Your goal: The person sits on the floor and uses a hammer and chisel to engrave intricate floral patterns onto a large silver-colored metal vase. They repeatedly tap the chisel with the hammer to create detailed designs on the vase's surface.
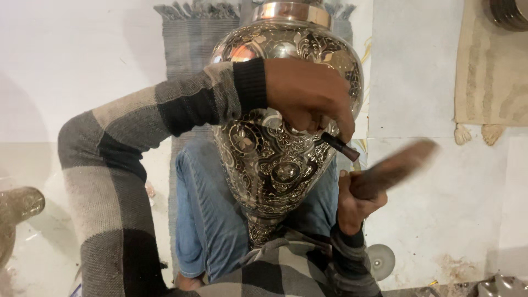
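Note:
A large engraved metal vase (275, 159) with dark floral patterns lies across my lap, its neck pointing away from me. My left hand (308, 96) reaches over the vase's belly and pinches a short dark chisel (341, 147), whose tip rests against the vase's right side. My right hand (355, 201) grips a brown wooden mallet (393, 168), blurred in motion just right of the chisel's end. Both arms wear grey and black checked sleeves.
A grey fringed rug (187, 38) lies under the vase on the pale floor. A beige mat (489, 71) sits at the upper right. A brass piece (19, 206) is at the left edge, a small round disc (380, 259) by my right elbow.

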The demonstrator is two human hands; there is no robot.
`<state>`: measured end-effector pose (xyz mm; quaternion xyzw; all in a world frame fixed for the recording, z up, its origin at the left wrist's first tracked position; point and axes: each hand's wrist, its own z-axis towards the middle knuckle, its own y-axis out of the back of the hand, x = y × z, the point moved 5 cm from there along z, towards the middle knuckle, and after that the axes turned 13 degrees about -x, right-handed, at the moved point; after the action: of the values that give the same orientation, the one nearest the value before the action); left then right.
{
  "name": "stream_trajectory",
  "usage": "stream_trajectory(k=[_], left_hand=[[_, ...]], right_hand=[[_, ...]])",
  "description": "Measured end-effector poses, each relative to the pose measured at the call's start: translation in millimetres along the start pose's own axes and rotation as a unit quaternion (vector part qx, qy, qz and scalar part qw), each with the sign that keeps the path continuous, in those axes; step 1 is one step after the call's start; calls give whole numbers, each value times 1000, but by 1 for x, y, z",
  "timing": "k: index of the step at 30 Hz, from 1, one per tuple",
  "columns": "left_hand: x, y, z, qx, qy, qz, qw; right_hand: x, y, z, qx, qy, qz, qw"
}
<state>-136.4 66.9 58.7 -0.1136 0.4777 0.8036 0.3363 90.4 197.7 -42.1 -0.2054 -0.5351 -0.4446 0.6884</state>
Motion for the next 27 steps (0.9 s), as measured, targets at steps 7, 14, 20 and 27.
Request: stream_trajectory(k=[7, 14, 20, 27], left_hand=[[2, 2, 2, -13, -25, -25, 999], [14, -4, 3, 32, 19, -40, 999], [9, 2, 3, -46, -41, -45, 997], [21, -8, 1, -22, 56, -63, 996]], right_hand=[[-16, -2, -1, -24, -72, 85, 993], [-14, -4, -1, -4, 40, 37, 999], [-15, -4, 2, -9, 5, 20, 1000], [-18, 4, 4, -46, -45, 106, 992]])
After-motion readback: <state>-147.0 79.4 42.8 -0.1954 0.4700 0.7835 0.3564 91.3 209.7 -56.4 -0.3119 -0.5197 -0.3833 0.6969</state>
